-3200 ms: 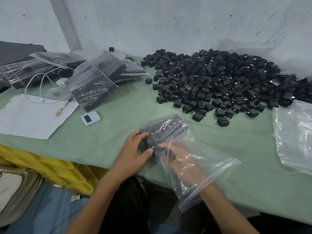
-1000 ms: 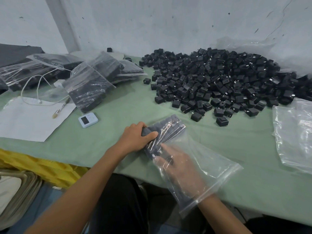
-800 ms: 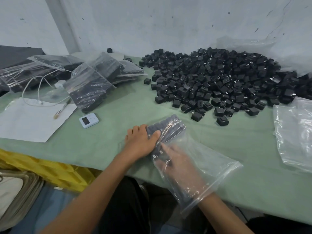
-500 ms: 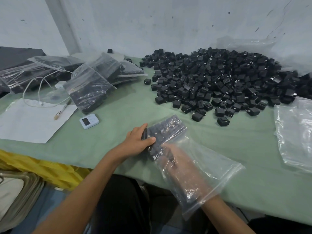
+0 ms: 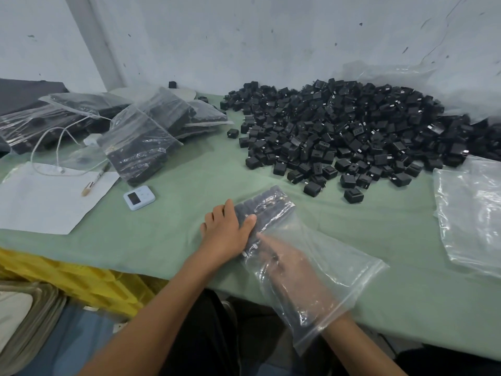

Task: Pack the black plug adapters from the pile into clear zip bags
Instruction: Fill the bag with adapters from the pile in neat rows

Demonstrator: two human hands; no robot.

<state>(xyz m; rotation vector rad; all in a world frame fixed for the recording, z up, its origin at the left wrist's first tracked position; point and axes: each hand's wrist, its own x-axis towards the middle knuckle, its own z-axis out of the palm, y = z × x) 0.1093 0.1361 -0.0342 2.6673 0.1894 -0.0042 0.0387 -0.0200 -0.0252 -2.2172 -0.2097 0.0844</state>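
A big pile of black plug adapters (image 5: 339, 126) covers the far right of the green table (image 5: 189, 169). Near the front edge lies a clear zip bag (image 5: 333, 270) with a block of packed adapters (image 5: 267, 206) at its closed far end. My left hand (image 5: 225, 236) lies flat against the bag's left side, fingers straight on the table and thumb pressing on the packed adapters. My right hand (image 5: 290, 270) is inside the bag up to the wrist, blurred by the plastic, with its fingers reaching toward the packed block.
Several filled bags (image 5: 141, 142) are stacked at the back left. A white sheet (image 5: 46, 199), a pen (image 5: 95, 180), a white cable (image 5: 58, 142) and a small blue timer (image 5: 139, 197) lie left. Empty clear bags (image 5: 471, 213) lie right. A yellow crate (image 5: 67, 278) sits below the table edge.
My left hand went from curling around the end of the packed block to lying flat against its side. The right hand stayed inside the bag, shifting slightly.
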